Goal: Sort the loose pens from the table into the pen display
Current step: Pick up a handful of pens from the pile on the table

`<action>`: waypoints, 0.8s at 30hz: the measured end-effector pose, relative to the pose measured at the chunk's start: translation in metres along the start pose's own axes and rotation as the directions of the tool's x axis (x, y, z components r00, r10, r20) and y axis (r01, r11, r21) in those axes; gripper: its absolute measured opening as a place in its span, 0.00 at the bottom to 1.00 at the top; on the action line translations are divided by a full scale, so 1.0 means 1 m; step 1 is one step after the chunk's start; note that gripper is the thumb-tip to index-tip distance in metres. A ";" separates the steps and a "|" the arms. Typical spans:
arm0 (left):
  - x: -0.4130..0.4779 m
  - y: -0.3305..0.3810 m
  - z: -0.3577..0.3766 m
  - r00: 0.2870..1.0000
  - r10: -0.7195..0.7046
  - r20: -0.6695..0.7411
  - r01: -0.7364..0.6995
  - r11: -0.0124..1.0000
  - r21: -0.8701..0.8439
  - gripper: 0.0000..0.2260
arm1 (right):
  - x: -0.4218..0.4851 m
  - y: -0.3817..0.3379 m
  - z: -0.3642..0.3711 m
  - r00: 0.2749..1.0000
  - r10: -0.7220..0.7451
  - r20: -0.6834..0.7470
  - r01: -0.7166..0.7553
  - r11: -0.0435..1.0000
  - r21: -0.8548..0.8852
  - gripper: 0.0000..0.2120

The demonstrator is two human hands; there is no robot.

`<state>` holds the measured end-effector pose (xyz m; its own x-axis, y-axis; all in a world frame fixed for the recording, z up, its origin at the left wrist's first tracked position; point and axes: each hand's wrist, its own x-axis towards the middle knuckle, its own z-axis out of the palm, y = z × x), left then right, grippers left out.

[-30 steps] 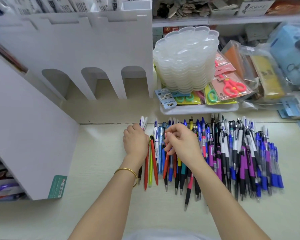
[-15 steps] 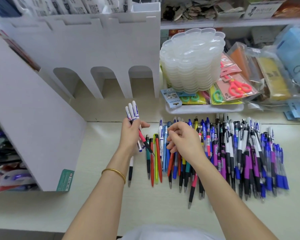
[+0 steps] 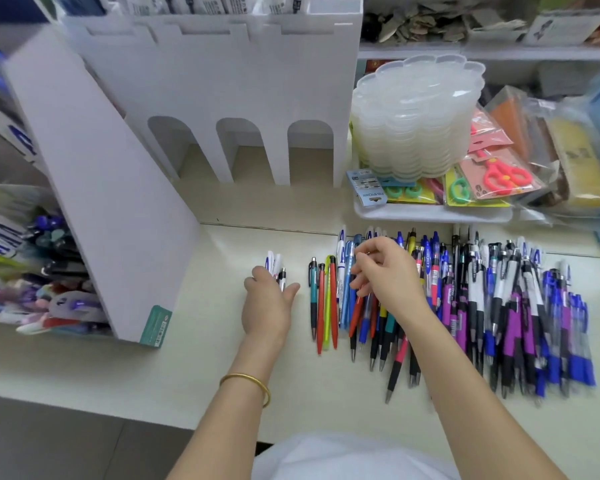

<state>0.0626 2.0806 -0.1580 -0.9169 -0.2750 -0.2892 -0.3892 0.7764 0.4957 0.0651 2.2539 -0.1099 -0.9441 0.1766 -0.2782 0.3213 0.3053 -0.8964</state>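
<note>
Left hand [image 3: 269,301] grips a small bundle of white pens [image 3: 274,264], fingers curled round the barrels, tips pointing away from the person. Each barrel carries a blue mark resembling a letter A; the finer print is blurred. A smooth gold bangle [image 3: 246,385] sits on that wrist.

Right hand [image 3: 387,277] is curled over the left end of the loose pens [image 3: 471,306]; whether it pinches one cannot be determined. These pens lie side by side in a row on the cream table [image 3: 205,368]: plastic barrels in orange, yellow, blue, purple and white, many with black rubber grips and metal tips.

Pen display [image 3: 222,91] stands behind, matte white board with three arched openings at its base. A green label [image 3: 155,325] on its side panel is illegible. Right of it stand stacked translucent scalloped trays [image 3: 416,116] and carded scissors [image 3: 503,174] with red handles.
</note>
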 end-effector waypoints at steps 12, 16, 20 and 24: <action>-0.011 0.033 0.028 0.988 0.151 -0.019 -0.147 0.981 0.128 0.28 | -0.002 -0.001 -0.011 0.999 -0.013 -0.050 0.014 1.000 0.019 0.06; -0.012 0.037 0.029 0.991 0.135 -0.021 -0.127 0.971 0.204 0.26 | -0.003 0.000 -0.014 0.999 -0.014 -0.053 0.016 0.999 0.039 0.08; -0.013 0.039 0.034 0.988 0.147 -0.052 -0.130 0.958 0.257 0.23 | -0.003 0.000 -0.017 0.998 -0.001 -0.057 0.004 0.999 0.053 0.08; -0.001 0.035 0.037 0.965 0.234 -0.122 -0.188 0.935 0.300 0.20 | -0.003 0.001 -0.020 0.997 0.015 -0.070 -0.011 0.999 0.053 0.06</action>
<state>0.0528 2.1290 -0.1709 -0.9862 -0.1531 -0.0635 -0.1647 0.9481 0.2721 0.0693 2.2724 -0.1032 -0.9318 0.2458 -0.2669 0.3276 0.2532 -0.9103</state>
